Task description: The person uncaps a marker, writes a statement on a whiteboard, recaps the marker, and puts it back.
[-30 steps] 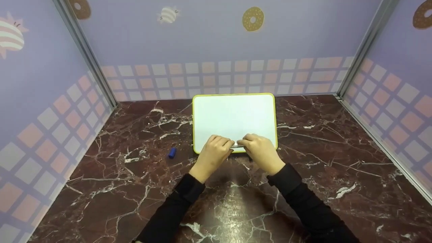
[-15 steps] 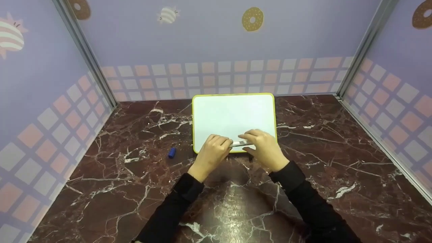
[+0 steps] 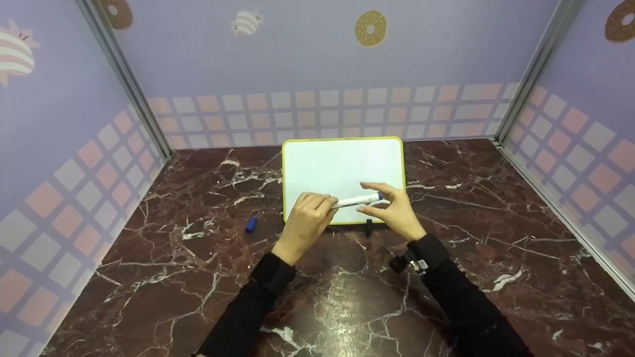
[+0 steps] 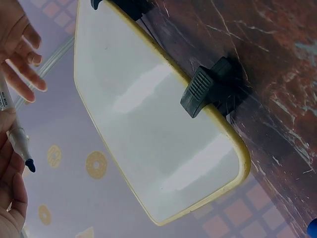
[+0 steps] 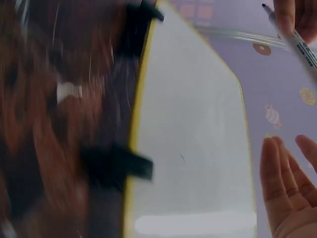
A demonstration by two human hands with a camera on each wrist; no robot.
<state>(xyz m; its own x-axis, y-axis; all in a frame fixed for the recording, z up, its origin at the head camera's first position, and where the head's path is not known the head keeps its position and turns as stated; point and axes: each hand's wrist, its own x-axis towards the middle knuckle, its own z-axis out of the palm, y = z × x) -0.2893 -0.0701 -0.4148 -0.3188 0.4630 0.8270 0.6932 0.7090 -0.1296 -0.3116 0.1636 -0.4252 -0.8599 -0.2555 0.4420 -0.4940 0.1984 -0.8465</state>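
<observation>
My left hand pinches a white marker near its writing end. The marker's bare blue tip pokes out past the thumb in the left wrist view. My right hand is spread around the marker's blue rear end, its thumb and fingers parted; in the right wrist view the right hand holds nothing. Behind both hands a whiteboard with a yellow rim leans back on the table. A blue marker cap lies left of the board.
Black clip feet grip the board's lower edge, one clip showing below the right hand. Dark red marbled tabletop surrounds the board. Patterned purple walls enclose the back and both sides.
My right hand has let go of the marker and moved right, its fingers spreading. My left hand has lifted slightly, and the marker now shows along most of its length.
</observation>
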